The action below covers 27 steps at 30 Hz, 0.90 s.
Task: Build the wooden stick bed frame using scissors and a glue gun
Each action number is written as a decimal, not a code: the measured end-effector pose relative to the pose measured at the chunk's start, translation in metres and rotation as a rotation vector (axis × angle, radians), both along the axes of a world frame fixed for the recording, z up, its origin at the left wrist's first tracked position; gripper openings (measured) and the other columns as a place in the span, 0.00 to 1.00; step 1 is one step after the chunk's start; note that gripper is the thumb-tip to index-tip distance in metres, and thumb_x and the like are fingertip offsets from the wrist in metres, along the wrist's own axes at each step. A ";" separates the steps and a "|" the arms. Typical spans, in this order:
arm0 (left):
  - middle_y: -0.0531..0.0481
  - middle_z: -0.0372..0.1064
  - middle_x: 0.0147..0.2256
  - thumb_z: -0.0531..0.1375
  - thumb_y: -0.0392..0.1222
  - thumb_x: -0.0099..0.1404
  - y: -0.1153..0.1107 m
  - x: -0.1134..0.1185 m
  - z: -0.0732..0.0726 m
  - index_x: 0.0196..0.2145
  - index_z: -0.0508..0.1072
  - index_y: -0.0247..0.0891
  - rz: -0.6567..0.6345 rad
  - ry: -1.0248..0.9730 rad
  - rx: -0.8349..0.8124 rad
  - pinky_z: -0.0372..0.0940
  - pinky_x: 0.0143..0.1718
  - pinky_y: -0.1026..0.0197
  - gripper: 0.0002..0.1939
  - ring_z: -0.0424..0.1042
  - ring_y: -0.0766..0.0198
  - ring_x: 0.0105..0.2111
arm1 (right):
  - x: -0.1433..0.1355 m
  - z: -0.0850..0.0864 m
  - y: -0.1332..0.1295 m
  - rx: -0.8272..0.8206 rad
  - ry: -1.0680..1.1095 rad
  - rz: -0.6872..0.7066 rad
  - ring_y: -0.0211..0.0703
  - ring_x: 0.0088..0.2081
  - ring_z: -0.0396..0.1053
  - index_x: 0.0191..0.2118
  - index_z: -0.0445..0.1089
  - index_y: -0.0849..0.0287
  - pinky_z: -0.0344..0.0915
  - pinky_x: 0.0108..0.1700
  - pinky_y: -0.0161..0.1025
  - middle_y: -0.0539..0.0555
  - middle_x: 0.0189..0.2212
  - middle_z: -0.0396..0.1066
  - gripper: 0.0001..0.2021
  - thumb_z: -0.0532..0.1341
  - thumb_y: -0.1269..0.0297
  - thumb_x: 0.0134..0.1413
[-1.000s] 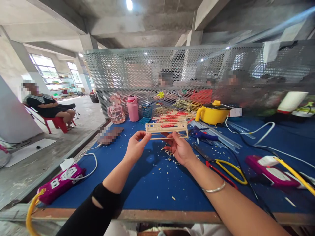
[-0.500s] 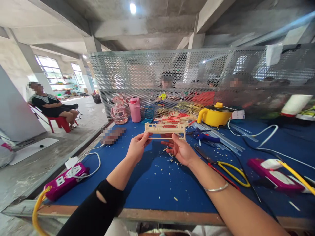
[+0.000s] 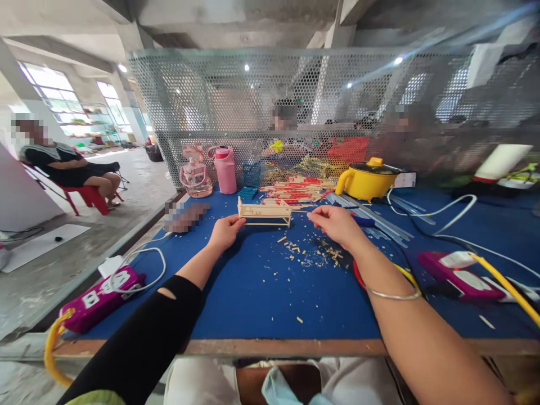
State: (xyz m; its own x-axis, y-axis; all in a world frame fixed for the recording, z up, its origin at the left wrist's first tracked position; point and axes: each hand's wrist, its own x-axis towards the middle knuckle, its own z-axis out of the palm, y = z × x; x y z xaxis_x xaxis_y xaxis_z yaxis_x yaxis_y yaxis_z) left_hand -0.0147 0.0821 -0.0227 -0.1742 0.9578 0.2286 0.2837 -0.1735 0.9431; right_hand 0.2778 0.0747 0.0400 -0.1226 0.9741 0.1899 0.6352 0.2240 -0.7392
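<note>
A small wooden frame model (image 3: 265, 211) is held above the blue table by its left end, pinched in my left hand (image 3: 225, 230). To the right of the model, my right hand (image 3: 331, 220) has its thumb and fingertips pressed together. A thin pale stick seems to reach from these fingertips towards the model, but what they grip is too small to make out. Behind the model lies a pile of red and pale sticks (image 3: 295, 190). Wood scraps (image 3: 297, 250) are scattered on the table below and between my hands.
Pink bottle (image 3: 225, 171), yellow pot (image 3: 369, 181) and clear rods (image 3: 379, 220) stand or lie at the back. Scissors (image 3: 407, 274) are partly under my right forearm. Power strips (image 3: 101, 298) with cables flank both sides. A person (image 3: 71, 169) sits at the left.
My right hand has let go of the model and moved right, its fingers closing. The model, now in my left hand only, has shifted slightly left. The view has tilted down.
</note>
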 end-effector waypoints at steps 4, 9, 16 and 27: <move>0.48 0.73 0.43 0.62 0.45 0.52 -0.002 -0.002 0.001 0.31 0.80 0.40 0.042 0.261 0.041 0.61 0.44 0.59 0.10 0.67 0.56 0.42 | 0.011 -0.002 0.005 -0.027 -0.234 -0.003 0.38 0.26 0.64 0.26 0.70 0.59 0.57 0.29 0.35 0.51 0.23 0.71 0.07 0.61 0.61 0.47; 0.45 0.74 0.33 0.62 0.43 0.50 -0.010 -0.001 0.004 0.29 0.79 0.39 0.100 0.523 0.001 0.60 0.41 0.58 0.09 0.69 0.55 0.37 | 0.000 -0.007 -0.006 -0.205 -0.442 0.227 0.37 0.23 0.65 0.23 0.74 0.57 0.58 0.26 0.33 0.48 0.19 0.72 0.04 0.66 0.71 0.35; 0.47 0.72 0.23 0.60 0.45 0.53 -0.026 0.002 0.011 0.27 0.78 0.38 0.074 0.684 -0.064 0.59 0.30 0.60 0.09 0.69 0.58 0.26 | -0.012 -0.010 -0.013 -0.228 -0.498 0.319 0.36 0.24 0.66 0.26 0.75 0.56 0.57 0.28 0.33 0.47 0.21 0.72 0.04 0.65 0.70 0.38; 0.35 0.68 0.45 0.55 0.32 0.52 -0.033 -0.001 0.022 0.48 0.71 0.32 0.384 0.581 0.124 0.59 0.50 0.51 0.23 0.67 0.50 0.47 | -0.017 -0.017 -0.008 -0.152 -0.082 0.270 0.34 0.22 0.67 0.35 0.63 0.56 0.63 0.25 0.31 0.47 0.22 0.70 0.04 0.52 0.70 0.54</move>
